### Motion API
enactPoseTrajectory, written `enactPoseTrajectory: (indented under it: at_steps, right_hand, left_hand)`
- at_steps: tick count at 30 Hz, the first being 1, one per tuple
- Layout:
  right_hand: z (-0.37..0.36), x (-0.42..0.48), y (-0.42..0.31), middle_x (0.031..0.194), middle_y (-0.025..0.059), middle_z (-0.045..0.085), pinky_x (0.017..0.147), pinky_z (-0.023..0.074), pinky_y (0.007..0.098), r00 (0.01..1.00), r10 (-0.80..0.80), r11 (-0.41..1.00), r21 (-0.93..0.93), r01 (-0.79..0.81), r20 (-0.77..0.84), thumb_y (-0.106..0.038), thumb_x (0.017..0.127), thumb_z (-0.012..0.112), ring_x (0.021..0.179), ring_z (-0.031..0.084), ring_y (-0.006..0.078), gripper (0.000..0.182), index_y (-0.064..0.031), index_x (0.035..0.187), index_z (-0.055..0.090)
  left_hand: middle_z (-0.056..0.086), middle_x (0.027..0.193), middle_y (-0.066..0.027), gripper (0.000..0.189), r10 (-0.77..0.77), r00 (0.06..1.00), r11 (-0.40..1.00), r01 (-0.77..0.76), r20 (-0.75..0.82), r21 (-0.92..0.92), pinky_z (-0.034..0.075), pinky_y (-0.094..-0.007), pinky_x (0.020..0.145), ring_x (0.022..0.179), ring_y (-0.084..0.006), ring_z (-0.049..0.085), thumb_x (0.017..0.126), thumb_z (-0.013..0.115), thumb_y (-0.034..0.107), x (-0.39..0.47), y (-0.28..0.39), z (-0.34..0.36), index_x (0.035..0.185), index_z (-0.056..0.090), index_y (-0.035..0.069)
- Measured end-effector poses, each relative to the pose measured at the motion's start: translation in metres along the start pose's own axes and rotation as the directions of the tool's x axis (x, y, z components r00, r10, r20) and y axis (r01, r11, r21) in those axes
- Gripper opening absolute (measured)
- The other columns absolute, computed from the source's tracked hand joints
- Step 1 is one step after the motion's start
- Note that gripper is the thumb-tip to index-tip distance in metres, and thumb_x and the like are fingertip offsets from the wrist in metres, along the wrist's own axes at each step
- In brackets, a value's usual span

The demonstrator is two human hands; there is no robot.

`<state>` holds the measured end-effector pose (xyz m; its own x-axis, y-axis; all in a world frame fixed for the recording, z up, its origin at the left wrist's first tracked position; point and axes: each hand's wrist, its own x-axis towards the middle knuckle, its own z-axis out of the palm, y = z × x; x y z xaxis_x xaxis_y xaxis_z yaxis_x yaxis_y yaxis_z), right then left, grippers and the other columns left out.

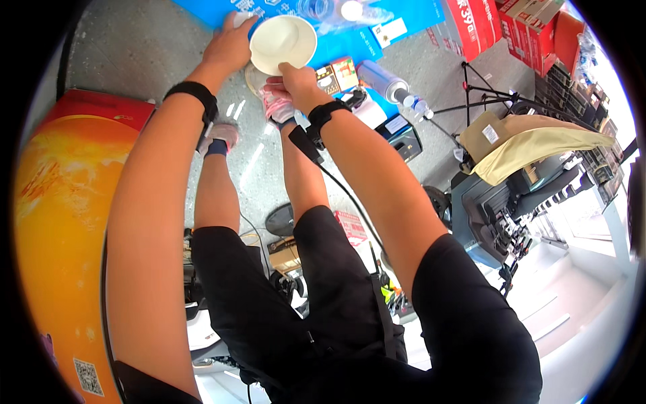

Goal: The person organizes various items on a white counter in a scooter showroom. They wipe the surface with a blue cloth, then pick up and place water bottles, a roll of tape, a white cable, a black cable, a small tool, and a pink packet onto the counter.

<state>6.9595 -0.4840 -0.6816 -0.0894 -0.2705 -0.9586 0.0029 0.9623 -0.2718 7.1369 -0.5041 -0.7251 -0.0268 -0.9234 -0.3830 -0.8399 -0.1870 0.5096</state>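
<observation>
A white paper bowl point(283, 44), with a blue patch at its outer edge, is tipped so its pale inside faces me. My right hand point(299, 85) grips the near rim, thumb over the edge and fingers beneath. My left hand point(228, 48) lies against the bowl's left side. Its thumb and forefinger are spread around a small white item point(244, 19); whether they pinch it is unclear. Just beyond the bowl are a blue printed surface point(348, 46) and clear plastic bottles point(343, 11). Below the bowl, a round pale rim is partly hidden by my right hand.
Right of my hands are a small printed carton point(335, 74), an aerosol can point(382, 82) and a small clear bottle point(422, 108). Black tripod legs point(467, 93) stand farther right, near red cartons point(527, 38) and a yellow cloth point(540, 149). An orange printed panel point(70, 217) borders my left arm.
</observation>
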Motion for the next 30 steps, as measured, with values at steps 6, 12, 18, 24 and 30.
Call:
enactPoseTrajectory:
  at_steps: [6,12,18,24,30]
  right_hand:
    - [-0.012,-0.057,0.029,0.077,0.0260,0.069,0.054,0.0612,0.0393,0.999,0.048,0.999,0.011,-0.048,-0.009,-0.009,0.089,0.051,0.064,0.072,0.0322,0.028,0.0175,0.092,0.060]
    - [-0.044,-0.159,-0.005,0.087,0.0156,0.066,0.065,0.0492,0.0381,0.713,-0.687,0.506,-0.612,0.607,0.140,0.003,0.080,0.058,0.077,0.063,0.0367,0.010,-0.0006,0.075,0.050]
    - [-0.032,-0.245,-0.053,0.113,0.0189,0.066,0.070,0.0499,0.0311,0.345,-0.900,0.230,-0.384,0.894,0.266,0.012,0.075,0.059,0.089,0.065,0.0333,0.030,-0.0015,0.068,0.033]
    - [-0.007,-0.336,-0.067,0.082,0.0093,0.068,0.058,0.0509,0.0313,0.742,-0.645,0.750,-0.032,0.660,0.184,-0.013,0.092,0.060,0.065,0.064,0.0160,0.016,0.0012,0.096,0.068]
    - [0.037,-0.440,-0.134,0.086,0.0119,0.068,0.042,0.0516,0.0284,0.692,-0.589,0.739,-0.068,0.670,0.416,-0.012,0.093,0.064,0.060,0.066,0.0182,0.025,0.0035,0.112,0.060]
  left_hand:
    - [0.039,0.144,-0.0214,0.058,0.011,0.985,0.987,-0.038,0.170,0.156,0.045,-0.0536,0.100,0.119,-0.0446,0.052,0.087,0.059,0.005,-0.002,-0.031,-0.009,0.142,0.047,0.021]
    - [0.050,0.127,-0.0258,0.051,-0.023,0.992,0.997,0.031,0.121,-0.066,0.050,-0.0547,0.089,0.103,-0.0475,0.060,0.089,0.058,0.009,-0.026,-0.039,0.002,0.138,0.047,0.016]
    - [0.066,0.108,-0.0190,0.053,-0.226,0.940,0.826,0.324,0.255,-0.462,0.053,-0.0395,0.085,0.101,-0.0290,0.066,0.088,0.069,0.023,-0.176,-0.047,-0.043,0.132,0.049,0.002]
    - [0.060,0.104,-0.0077,0.052,-0.364,0.811,0.229,0.554,0.458,-0.800,0.051,-0.0328,0.085,0.097,-0.0190,0.061,0.082,0.069,0.016,-0.333,0.044,-0.186,0.131,0.053,0.006]
    - [0.060,0.106,-0.0091,0.045,-0.267,0.927,-0.022,0.267,0.263,-0.963,0.049,-0.0339,0.087,0.096,-0.0200,0.064,0.081,0.059,0.006,-0.423,0.169,-0.385,0.125,0.049,0.005]
